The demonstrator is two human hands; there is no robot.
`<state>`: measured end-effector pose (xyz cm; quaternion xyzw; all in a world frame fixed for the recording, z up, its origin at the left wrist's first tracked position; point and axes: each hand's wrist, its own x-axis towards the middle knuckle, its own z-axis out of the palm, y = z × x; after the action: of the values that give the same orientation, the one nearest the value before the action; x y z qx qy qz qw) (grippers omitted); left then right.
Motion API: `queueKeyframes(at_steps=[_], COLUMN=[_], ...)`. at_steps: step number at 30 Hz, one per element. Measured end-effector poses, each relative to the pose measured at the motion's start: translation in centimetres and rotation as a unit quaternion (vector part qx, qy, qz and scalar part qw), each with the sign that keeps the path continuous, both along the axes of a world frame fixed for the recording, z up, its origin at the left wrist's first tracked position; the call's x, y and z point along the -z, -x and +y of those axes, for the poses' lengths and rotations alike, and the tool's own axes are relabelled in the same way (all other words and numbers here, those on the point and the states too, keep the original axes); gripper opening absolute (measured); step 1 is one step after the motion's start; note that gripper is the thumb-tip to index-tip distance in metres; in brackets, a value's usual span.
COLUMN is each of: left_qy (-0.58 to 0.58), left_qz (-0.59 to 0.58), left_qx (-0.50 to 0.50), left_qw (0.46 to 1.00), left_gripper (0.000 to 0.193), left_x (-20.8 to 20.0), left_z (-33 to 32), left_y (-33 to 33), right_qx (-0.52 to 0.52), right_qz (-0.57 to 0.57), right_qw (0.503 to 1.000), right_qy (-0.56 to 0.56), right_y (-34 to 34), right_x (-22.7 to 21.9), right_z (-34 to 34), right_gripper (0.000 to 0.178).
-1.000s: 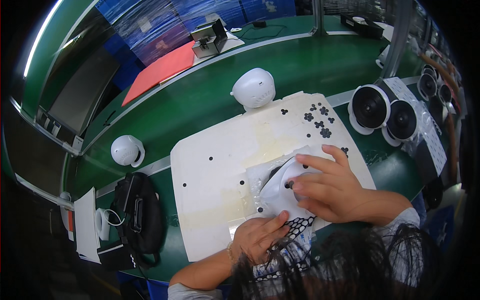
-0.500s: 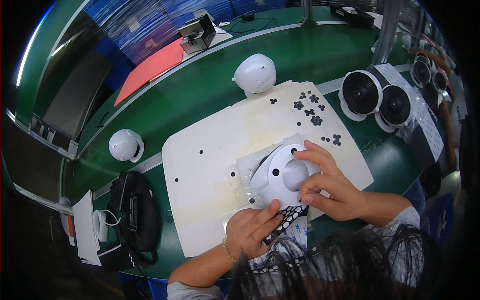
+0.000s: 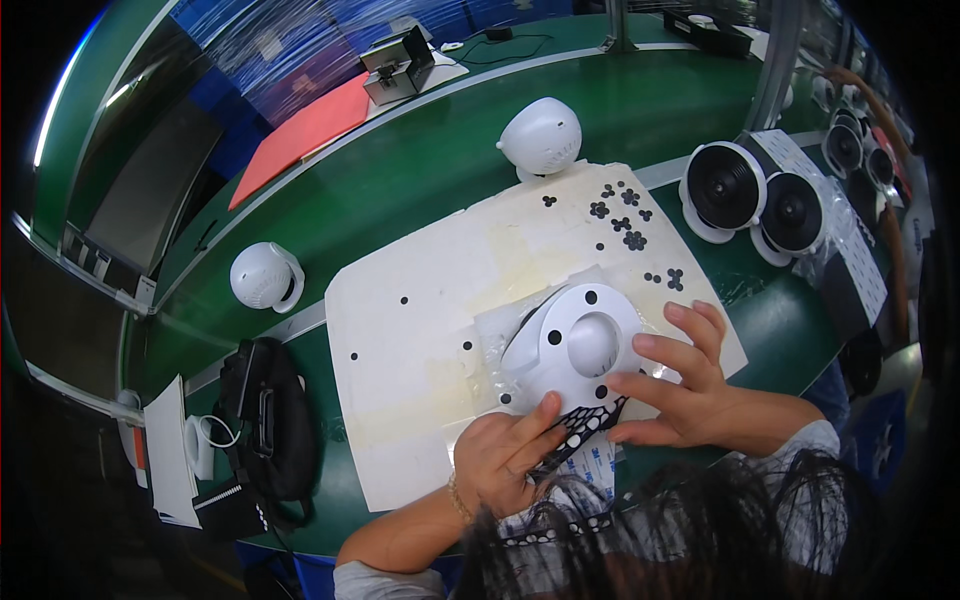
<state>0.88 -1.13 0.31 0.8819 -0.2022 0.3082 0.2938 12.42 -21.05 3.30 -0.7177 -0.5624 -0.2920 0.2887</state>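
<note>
A white device with a round base ring (image 3: 570, 372) lies ring-up on a bubble-wrap piece (image 3: 492, 335) over a cream board. Round black pads (image 3: 555, 338) sit on the ring. My left hand (image 3: 497, 462) is closed on a sheet of black pads with white round gaps (image 3: 590, 420), its fingertips by the ring's near edge. My right hand (image 3: 680, 385) is open, its fingers spread at the ring's right side. One fingertip is close to the near black pad (image 3: 601, 392); whether it touches is unclear.
Loose black pads (image 3: 634, 240) lie on the cream board (image 3: 400, 420). White devices stand behind (image 3: 545, 140) and left (image 3: 262, 278). Two black-fronted devices (image 3: 722, 188) stand at right. A black bag (image 3: 262, 430) and papers (image 3: 170, 460) lie left.
My right hand has drawn back from the ring's top, and its fingers have spread. A near pad on the ring now shows. The two white devices standing behind and left have shifted right and away.
</note>
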Motion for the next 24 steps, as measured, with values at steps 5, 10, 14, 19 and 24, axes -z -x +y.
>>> queueKeyframes(at_steps=[5,10,14,19,24], left_qy=[0.005,0.002,-0.006,-0.006,-0.023], left_qz=[-0.003,0.009,0.008,-0.007,-0.009], left_qx=[0.011,0.001,0.003,0.008,0.002], left_qw=[1.0,1.0,1.0,1.0,1.0], left_gripper=[0.035,0.036,0.037,0.037,0.037], left_x=[-0.2,-0.2,-0.3,-0.1,0.0], left_z=[-0.1,0.1,-0.1,0.1,0.1], left_y=[-0.3,0.1,0.0,-0.1,-0.1], right_qx=[-0.096,-0.199,-0.127,-0.061,-0.073], right_qz=[0.096,-0.035,0.232,0.38,0.391], right_qw=[0.991,0.977,0.963,0.923,0.917], right_qy=[-0.009,-0.075,-0.041,-0.016,-0.003], right_y=[0.4,1.0,-1.2,-2.4,-2.5], right_x=[-0.2,1.4,-0.5,-0.2,-0.1], right_z=[1.1,0.9,-0.7,-0.5,-0.4], right_gripper=[0.024,0.016,0.009,0.008,0.01])
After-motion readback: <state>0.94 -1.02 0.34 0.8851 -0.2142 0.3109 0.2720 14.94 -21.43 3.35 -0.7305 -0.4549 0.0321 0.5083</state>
